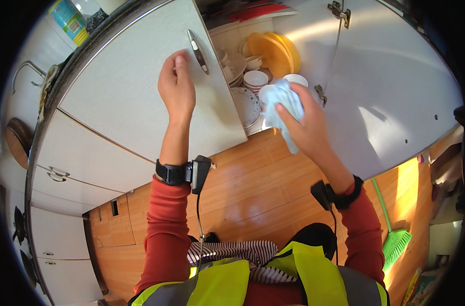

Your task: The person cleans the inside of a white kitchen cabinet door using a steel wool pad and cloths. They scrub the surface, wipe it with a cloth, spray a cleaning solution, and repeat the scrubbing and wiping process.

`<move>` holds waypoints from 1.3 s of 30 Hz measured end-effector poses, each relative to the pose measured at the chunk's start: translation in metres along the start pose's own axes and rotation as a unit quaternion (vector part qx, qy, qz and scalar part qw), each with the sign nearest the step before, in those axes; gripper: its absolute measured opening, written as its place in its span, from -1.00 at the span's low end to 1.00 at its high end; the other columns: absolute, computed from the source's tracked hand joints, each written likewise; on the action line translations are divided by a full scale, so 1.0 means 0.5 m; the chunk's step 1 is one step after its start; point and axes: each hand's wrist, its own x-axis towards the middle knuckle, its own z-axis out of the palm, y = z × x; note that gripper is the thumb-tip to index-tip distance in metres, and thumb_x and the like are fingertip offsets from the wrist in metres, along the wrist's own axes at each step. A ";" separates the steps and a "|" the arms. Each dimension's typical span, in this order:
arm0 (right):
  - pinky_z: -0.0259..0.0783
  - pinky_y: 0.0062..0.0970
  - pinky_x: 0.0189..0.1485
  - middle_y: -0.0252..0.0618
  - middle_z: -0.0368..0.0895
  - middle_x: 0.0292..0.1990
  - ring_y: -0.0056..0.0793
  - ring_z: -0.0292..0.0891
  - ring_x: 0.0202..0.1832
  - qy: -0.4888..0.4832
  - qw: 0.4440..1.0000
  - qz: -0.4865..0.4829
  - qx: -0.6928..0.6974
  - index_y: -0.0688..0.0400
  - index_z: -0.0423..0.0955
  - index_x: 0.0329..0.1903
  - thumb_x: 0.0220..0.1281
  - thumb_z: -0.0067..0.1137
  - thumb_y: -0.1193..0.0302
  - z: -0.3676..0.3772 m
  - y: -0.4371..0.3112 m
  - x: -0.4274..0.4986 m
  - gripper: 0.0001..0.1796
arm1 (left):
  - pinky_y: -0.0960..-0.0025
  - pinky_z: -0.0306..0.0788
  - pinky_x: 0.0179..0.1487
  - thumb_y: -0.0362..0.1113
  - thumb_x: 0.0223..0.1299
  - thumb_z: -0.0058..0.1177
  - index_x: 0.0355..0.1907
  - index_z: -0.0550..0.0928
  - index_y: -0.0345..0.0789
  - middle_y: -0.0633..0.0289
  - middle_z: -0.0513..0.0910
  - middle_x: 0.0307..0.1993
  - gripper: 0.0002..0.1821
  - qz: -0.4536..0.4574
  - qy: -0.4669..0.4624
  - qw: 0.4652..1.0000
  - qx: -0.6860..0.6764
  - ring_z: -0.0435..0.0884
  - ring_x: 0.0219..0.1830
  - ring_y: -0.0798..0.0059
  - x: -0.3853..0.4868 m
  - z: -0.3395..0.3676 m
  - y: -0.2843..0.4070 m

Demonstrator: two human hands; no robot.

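Observation:
My right hand (307, 122) grips a crumpled pale blue cloth (283, 103), held in front of an opened lower cabinet. My left hand (177, 86) holds nothing visible; its fingers curl loosely just left of the handle (197, 51) on a white cabinet door (140, 88). Whether those fingertips touch the door I cannot tell. Behind the cloth, inside the cabinet, stand a stack of small white bowls (255, 78), patterned plates (245, 105), a white cup (254, 62) and a yellow plastic basket or colander (276, 53). The cloth hides part of the dishes.
To the right, the other cabinet door (389, 95) hangs open on metal hinges (341, 14). A green broom (396, 243) lies or leans at the lower right over the wood-look floor (251, 187). At upper left, a dark countertop edge (102, 28) carries a faucet (27, 70).

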 end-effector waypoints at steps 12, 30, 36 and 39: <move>0.40 -0.17 -0.22 -0.17 0.46 -0.28 -0.08 0.46 -0.22 0.112 0.963 -0.239 -0.054 0.05 0.56 -0.15 -0.22 0.32 0.54 0.276 -0.017 0.210 -0.58 | 0.30 0.37 -0.38 -0.21 0.33 -0.01 -0.31 0.67 -0.34 0.16 0.60 -0.58 -0.75 0.039 -0.070 0.987 0.137 0.55 -0.54 0.34 0.057 0.019 0.013; 0.37 -0.61 -0.20 -0.33 0.59 -0.32 -0.67 0.44 -0.29 0.065 0.898 0.038 0.434 0.37 0.52 -0.18 0.02 0.21 0.53 0.111 -0.012 -0.026 -0.74 | 0.51 0.22 -0.24 -0.19 0.44 -0.26 -0.36 0.50 -0.37 0.34 0.44 -0.49 -0.66 0.009 -0.054 0.998 0.043 0.31 -0.38 0.61 -0.193 -0.170 0.200; 0.41 -0.56 -0.18 -0.26 0.62 -0.33 -0.61 0.48 -0.28 -0.035 0.907 0.061 0.416 0.38 0.53 -0.15 0.01 0.27 0.45 0.172 -0.023 -0.045 -0.66 | 0.49 0.26 -0.14 -0.13 0.50 -0.37 -0.15 0.50 -0.43 0.30 0.48 -0.34 -0.59 -0.063 0.160 0.978 0.118 0.37 -0.30 0.59 -0.342 -0.387 0.252; 0.43 -0.55 -0.18 -0.25 0.65 -0.31 -0.60 0.52 -0.27 -0.065 0.920 0.053 0.384 0.37 0.55 -0.13 0.01 0.29 0.44 0.183 -0.028 -0.045 -0.65 | 0.46 0.30 0.03 -0.17 0.47 -0.30 -0.12 0.50 -0.47 0.21 0.53 -0.18 -0.62 -0.092 0.244 0.956 0.138 0.43 -0.13 0.50 -0.365 -0.519 0.247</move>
